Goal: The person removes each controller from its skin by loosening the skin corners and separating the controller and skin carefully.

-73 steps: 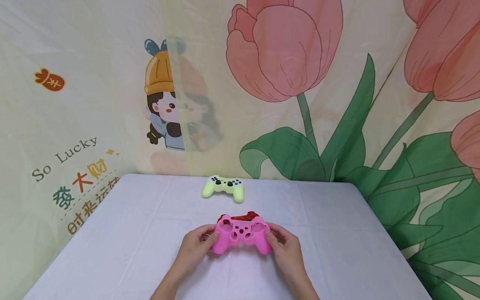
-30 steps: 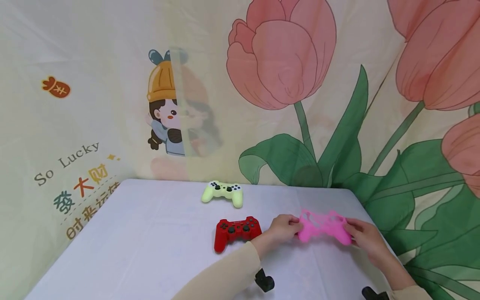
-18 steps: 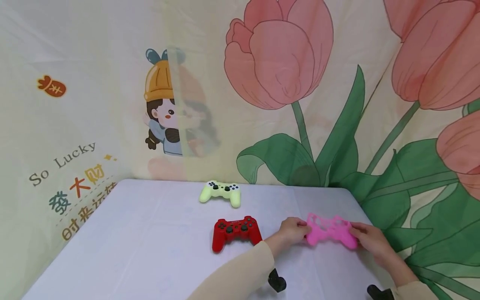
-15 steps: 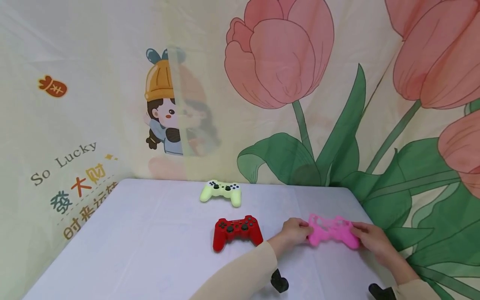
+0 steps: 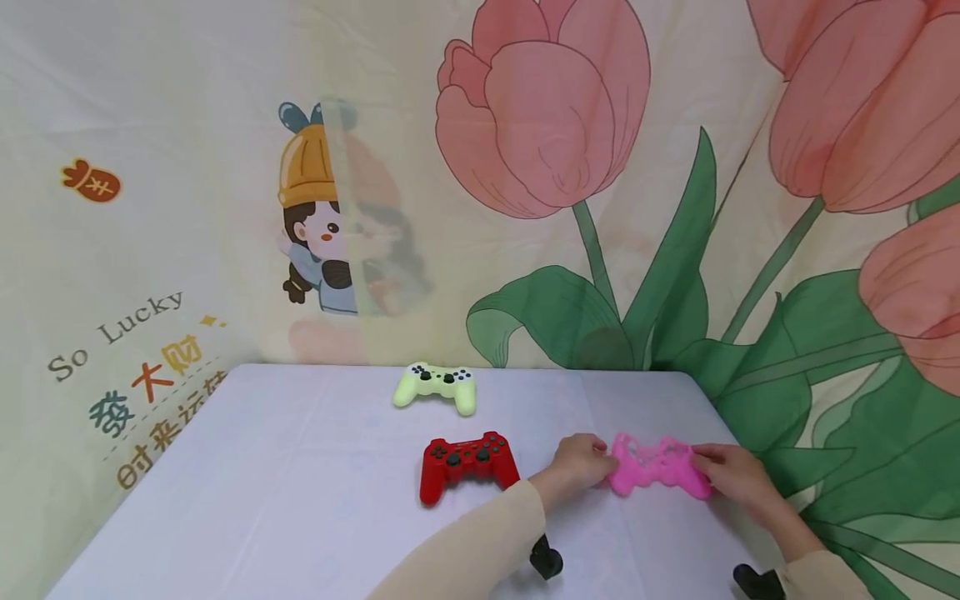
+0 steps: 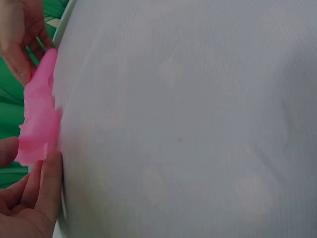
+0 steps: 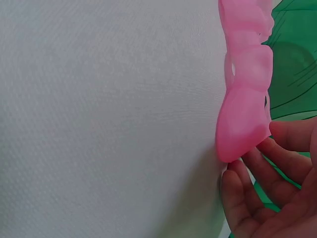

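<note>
A pink silicone controller cover [image 5: 651, 468], hollow with cut-out openings, is at the right side of the table. My left hand [image 5: 581, 462] pinches its left end; in the left wrist view, the thumb is on one side of the pink cover [image 6: 39, 124] and the fingers [image 6: 49, 183] on the other. The right end is pinched by my right hand [image 5: 737, 477], as the right wrist view of the cover [image 7: 242, 119] also shows. Left of the hands lies a red game controller [image 5: 467, 465], its right grip partly hidden behind my left forearm.
Farther back on the table stands a pale yellow-green controller [image 5: 435, 388] with a white face. The white tablecloth [image 5: 300, 500] covers the tabletop, which meets a printed curtain [image 5: 375, 250] at the back. Black wrist mounts [image 5: 546, 560] hang below both forearms.
Earlier both hands held the cover over the red controller in the middle. The hands then carried it right, leaving the controller on the table; lately the cover has sunk slightly toward the tabletop.
</note>
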